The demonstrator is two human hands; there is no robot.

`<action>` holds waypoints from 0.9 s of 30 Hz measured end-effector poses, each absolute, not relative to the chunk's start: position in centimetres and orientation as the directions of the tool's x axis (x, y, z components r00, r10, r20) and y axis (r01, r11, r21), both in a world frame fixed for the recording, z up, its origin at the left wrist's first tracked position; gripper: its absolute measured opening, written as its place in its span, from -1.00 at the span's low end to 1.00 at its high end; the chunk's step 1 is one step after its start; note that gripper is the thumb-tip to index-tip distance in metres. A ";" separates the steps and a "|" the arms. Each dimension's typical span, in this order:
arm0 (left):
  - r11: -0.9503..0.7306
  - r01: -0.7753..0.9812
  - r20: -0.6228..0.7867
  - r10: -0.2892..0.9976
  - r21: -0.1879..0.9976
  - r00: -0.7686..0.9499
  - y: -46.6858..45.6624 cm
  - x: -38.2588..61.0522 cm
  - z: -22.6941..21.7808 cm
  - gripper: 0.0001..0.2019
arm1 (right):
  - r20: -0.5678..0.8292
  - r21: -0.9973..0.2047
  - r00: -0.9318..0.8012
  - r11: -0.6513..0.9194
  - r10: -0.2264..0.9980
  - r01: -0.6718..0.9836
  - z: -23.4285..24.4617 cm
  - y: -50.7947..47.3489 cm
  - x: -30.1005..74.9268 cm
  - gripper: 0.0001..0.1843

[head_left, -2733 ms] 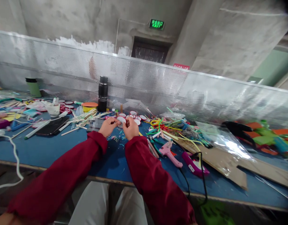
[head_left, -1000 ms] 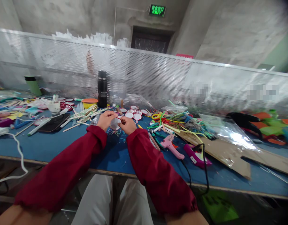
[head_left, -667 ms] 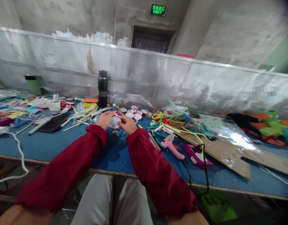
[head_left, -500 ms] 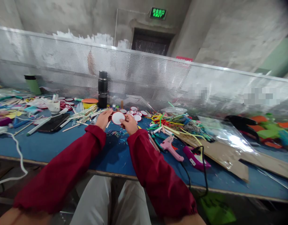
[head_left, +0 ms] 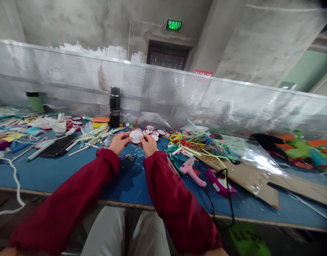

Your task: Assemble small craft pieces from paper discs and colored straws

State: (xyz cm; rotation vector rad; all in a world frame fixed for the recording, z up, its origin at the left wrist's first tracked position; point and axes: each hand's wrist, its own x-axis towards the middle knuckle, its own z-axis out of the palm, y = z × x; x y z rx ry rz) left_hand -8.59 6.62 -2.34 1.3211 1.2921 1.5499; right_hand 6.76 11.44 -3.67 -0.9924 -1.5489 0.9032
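A round white disc with a red rim (head_left: 136,136) is held up above the table, its white face toward me. My left hand (head_left: 119,143) pinches its left edge between thumb and fingers. At its lower right edge, my right hand (head_left: 149,144) grips it the same way. Several similar red-rimmed discs (head_left: 154,137) lie in a heap just behind the right hand. Small thin coloured loops (head_left: 131,156) are scattered on the blue table (head_left: 126,186) below the hands.
A black bottle (head_left: 114,107) stands behind the hands. Wooden sticks (head_left: 95,133) and a phone (head_left: 58,145) lie left. On the right are a pink glue gun (head_left: 192,172), a purple device (head_left: 220,182), tangled coloured strands (head_left: 210,144) and cardboard (head_left: 248,177). A perforated metal screen (head_left: 163,92) closes the back.
My left hand has come to pinch the disc's left edge, where its fingers were raised beside it. The disc has shifted slightly right, and the view has tipped up a little.
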 end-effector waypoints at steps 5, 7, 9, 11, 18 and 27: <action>-0.261 0.111 0.281 0.926 0.959 -0.253 6.8 -8.3 -2.9 -0.64 | 0.369 -0.910 -0.048 0.371 0.928 0.184 -3.8 11.9 7.1 -0.82; -0.374 0.311 0.467 0.825 0.874 -0.318 6.8 -8.3 -3.0 -0.65 | 0.384 -0.903 -0.030 0.382 0.923 0.196 -3.8 12.1 7.3 -0.83; -0.443 0.527 0.647 0.701 0.725 -0.300 6.6 -8.4 -2.9 -0.70 | 0.440 -0.869 -0.026 0.433 0.898 0.241 -3.7 12.0 7.4 -0.83; -0.458 0.643 0.720 0.658 0.614 -0.218 6.4 -8.4 -2.8 -0.78 | 0.525 -0.800 -0.044 0.511 0.850 0.316 -3.6 11.7 7.3 -0.83; -0.399 0.691 0.693 0.690 0.603 -0.206 6.5 -8.3 -3.2 -0.89 | 0.635 -0.604 -0.178 0.627 0.752 0.493 -3.1 9.7 6.6 -0.82; -0.462 0.601 0.701 0.670 0.652 -0.244 6.7 -8.1 -3.3 -0.88 | 0.656 -0.490 -0.240 0.646 0.715 0.586 -2.5 9.0 6.6 -0.83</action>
